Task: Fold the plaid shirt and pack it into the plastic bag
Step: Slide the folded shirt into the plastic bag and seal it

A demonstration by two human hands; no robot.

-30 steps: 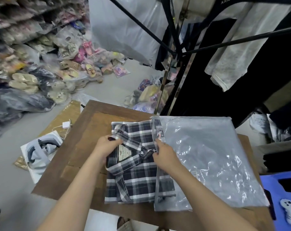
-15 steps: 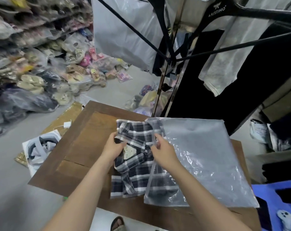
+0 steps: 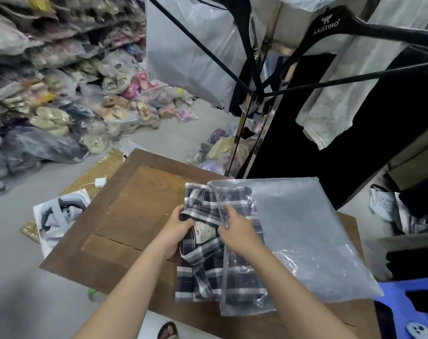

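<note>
Packing step, shirt partway in.

Left grip (image 3: 176,228): fingers curled round the collar edge of the plaid shirt (image 3: 198,272), grasping it. Right grip (image 3: 237,233): pinching the upper film at the mouth of the plastic bag (image 3: 306,228), holding it lifted off the cloth. The neck label (image 3: 201,235) sits between the two grips.

Shirt: folded and flat on the worktop (image 3: 134,211). Its long axis runs from beyond my grips back toward me, with the collar end at the grips and the hem end on my side of them. The strip under and right of the right grip is already under the film. The strip under and left of the left grip is bare.

Bag: lies flat to the right of both grips, with its mouth facing left along the shirt's long side. Most of it is unfilled and stretches away right of the right grip.

Judgement: the move turns on a sideways relation. The shirt must travel right, across its long axis, from the left grip toward the right grip. The left grip is nearer the bare side and should push. The right grip should hold the mouth open.

Risk: the collar may snag on the film's edge.
</note>
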